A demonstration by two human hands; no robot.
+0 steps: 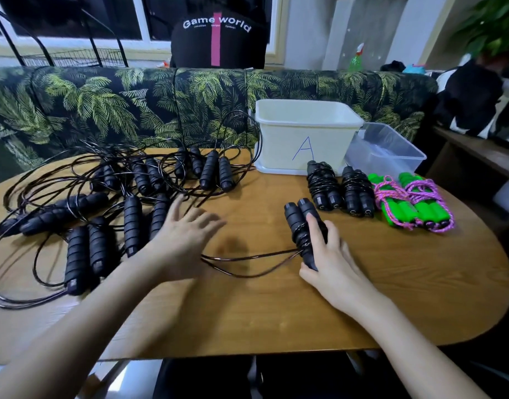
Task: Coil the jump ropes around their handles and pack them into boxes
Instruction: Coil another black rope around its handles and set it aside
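Observation:
My right hand (332,263) grips a pair of black handles (300,223) with rope partly wound around them; a loose loop of that rope (247,264) trails left on the wooden table (391,283). My left hand (184,237) hovers with fingers spread over the table, beside a tangle of several uncoiled black jump ropes (126,197). Two coiled black ropes (341,190) and two green-handled ropes with pink cord (414,201) lie at the right. A white box marked "A" (305,133) and a clear box (388,151) stand behind them.
A sofa with a palm-leaf pattern (132,105) runs along the table's far edge. A person in a black shirt (218,38) sits behind it, back turned. A dark shelf with clothing (477,133) stands at the right.

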